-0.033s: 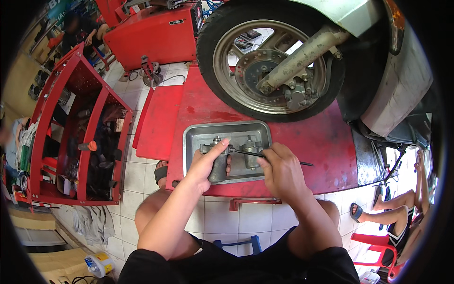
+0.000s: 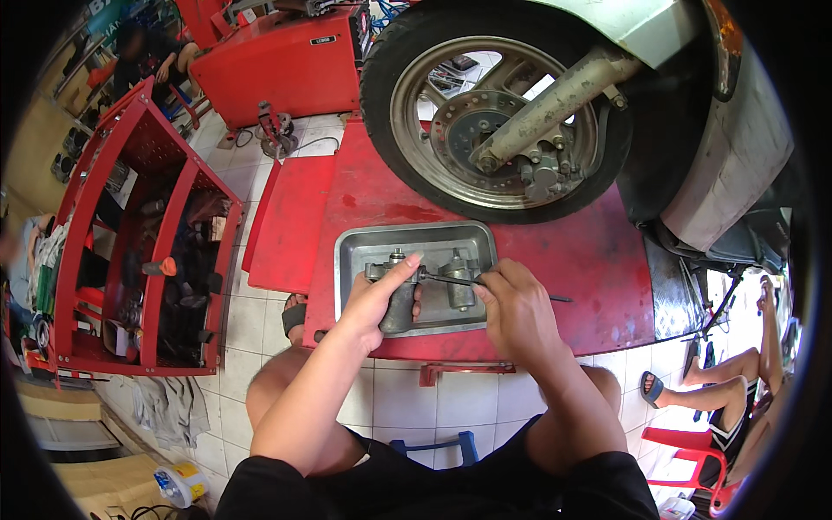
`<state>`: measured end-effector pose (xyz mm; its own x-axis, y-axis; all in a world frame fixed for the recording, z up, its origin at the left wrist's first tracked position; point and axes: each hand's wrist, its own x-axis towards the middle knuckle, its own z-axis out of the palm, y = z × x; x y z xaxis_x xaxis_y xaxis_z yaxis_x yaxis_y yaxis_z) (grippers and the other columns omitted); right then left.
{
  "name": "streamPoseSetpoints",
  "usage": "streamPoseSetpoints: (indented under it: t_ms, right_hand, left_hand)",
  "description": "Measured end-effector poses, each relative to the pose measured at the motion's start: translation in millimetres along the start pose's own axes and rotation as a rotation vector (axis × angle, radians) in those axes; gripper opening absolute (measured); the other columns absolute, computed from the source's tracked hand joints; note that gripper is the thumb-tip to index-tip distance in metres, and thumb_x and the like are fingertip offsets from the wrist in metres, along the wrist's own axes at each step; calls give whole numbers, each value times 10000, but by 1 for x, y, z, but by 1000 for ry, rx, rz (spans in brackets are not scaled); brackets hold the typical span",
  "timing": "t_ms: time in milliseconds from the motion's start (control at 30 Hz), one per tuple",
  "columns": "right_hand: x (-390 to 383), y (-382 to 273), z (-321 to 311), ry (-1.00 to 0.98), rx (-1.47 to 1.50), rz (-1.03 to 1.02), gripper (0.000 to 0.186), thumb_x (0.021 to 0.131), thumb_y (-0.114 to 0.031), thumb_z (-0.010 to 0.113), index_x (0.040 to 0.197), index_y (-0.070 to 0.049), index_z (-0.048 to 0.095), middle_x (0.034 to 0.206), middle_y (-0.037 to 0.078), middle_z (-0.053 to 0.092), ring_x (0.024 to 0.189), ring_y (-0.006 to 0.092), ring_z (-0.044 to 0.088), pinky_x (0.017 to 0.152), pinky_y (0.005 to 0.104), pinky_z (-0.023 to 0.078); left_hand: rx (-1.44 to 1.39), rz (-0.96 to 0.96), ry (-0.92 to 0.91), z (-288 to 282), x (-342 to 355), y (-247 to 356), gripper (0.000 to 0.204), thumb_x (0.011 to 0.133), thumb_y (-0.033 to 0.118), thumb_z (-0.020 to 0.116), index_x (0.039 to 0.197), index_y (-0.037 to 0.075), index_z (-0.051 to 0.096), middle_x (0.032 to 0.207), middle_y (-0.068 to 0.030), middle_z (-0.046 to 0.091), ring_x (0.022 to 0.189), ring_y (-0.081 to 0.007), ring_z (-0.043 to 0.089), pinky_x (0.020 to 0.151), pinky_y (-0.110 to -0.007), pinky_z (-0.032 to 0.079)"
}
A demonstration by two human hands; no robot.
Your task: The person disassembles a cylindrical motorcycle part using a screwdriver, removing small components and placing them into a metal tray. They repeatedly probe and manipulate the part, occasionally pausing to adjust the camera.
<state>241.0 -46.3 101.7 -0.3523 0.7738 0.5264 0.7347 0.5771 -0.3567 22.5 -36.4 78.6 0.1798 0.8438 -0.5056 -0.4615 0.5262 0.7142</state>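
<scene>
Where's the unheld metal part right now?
Head view: the unheld part is in the right half of the tray, between the left hand and the right hand.

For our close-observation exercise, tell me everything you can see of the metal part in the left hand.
The metal part looks dull grey, with a roughly cylindrical body, a wider top end and a small upright fitting above. The left hand wraps around it, hiding much of its middle. It stands roughly upright over the front of the tray; whether it touches the tray cannot be told. A dark rod in the right hand appears to meet its right side near the top.
</scene>
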Motion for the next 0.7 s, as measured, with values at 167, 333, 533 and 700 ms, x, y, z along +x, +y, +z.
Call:
streamPoseSetpoints:
  t_ms: [167, 333, 533, 700]
  right_hand:
    - [-3, -9, -3, -142, 70, 208, 178, 776, -120, 761, 843, -33, 621, 797, 119, 585, 692, 343, 608, 595, 428, 490]
    - [-3, -12, 2, -171, 57, 217, 193, 770, -109, 764, 889, -18, 643, 852, 120, 609, 760, 324, 629, 621, 427, 497]
    - [-3, -8, 4, -106, 100, 113, 165, 779, -97, 754, 885, -8, 665, 841, 104, 604, 751, 315, 631, 626, 428, 501]
    - [-1, -14, -1, -215, 47, 261, 172, 779, -82, 748, 919, -1, 692, 849, 95, 603, 754, 321, 630, 644, 420, 512]
  left_hand:
    - [51, -1, 43, -3, -1, 0, 360, 838, 342, 801, 965, 57, 620, 723, -60, 624, 550, -162, 599, 495, -310, 493]
    - [49, -15, 46, -5, -5, -1, 380, 829, 355, 806, 970, 55, 621, 724, -63, 626, 551, -162, 602, 494, -304, 493]
    - [101, -8, 81, -12, -4, 3, 389, 823, 361, 812, 957, 46, 626, 725, -65, 628, 557, -159, 602, 496, -307, 497]
    - [90, -19, 61, -9, -3, -7, 398, 821, 364, 813, 952, 38, 625, 727, -63, 626, 564, -159, 602, 500, -311, 500]
